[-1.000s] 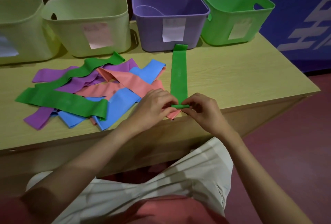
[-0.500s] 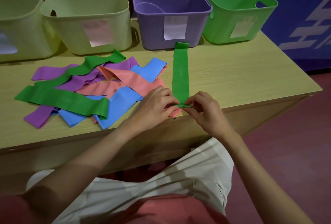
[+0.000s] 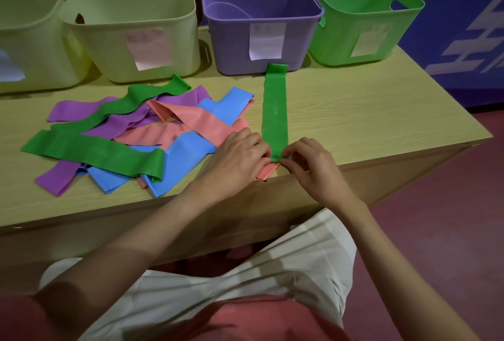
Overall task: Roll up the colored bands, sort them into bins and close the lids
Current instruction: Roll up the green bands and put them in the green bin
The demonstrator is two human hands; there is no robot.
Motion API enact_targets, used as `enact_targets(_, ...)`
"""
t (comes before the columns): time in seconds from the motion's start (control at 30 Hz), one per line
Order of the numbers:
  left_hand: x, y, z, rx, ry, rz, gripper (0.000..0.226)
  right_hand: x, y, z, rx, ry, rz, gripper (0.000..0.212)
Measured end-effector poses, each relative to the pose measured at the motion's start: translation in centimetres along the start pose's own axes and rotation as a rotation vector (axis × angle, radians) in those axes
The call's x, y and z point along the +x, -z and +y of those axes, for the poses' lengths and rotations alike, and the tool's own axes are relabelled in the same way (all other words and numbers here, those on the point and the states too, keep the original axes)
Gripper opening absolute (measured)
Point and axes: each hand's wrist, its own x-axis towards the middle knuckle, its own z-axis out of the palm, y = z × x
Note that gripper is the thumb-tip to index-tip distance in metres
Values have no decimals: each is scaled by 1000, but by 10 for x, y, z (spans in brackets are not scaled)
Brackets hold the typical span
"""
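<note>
My left hand [image 3: 240,155] and right hand [image 3: 313,166] both pinch the rolled near end of the green band [image 3: 275,111]; its far end touches the purple bin [image 3: 261,27].

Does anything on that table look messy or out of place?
Mostly the tangled pile of green, purple, pink and blue stretchy bands, lying crisscrossed. One pink band's end pokes past the wooden table's front edge.

Bare forearms, no sleeves, left hand [image 3: 240,155], right hand [image 3: 313,166], red top, cream pleated skirt/shorts
</note>
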Motion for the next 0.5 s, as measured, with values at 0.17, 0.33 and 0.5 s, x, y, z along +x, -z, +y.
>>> enact_targets(0.17, -1, 0, -1, 11, -12, 31, 19, 0, -3, 1, -40, -8, 36, 11)
enact_targets(0.33, -2, 0, -2, -24, -7, 4, 21, 2, -5, 1, -69, -18, 49, 11)
enact_targets(0.5, 3, 0, -3, -20, -16, 7, 13, 1, -3, 0, -78, -3, 43, 12)
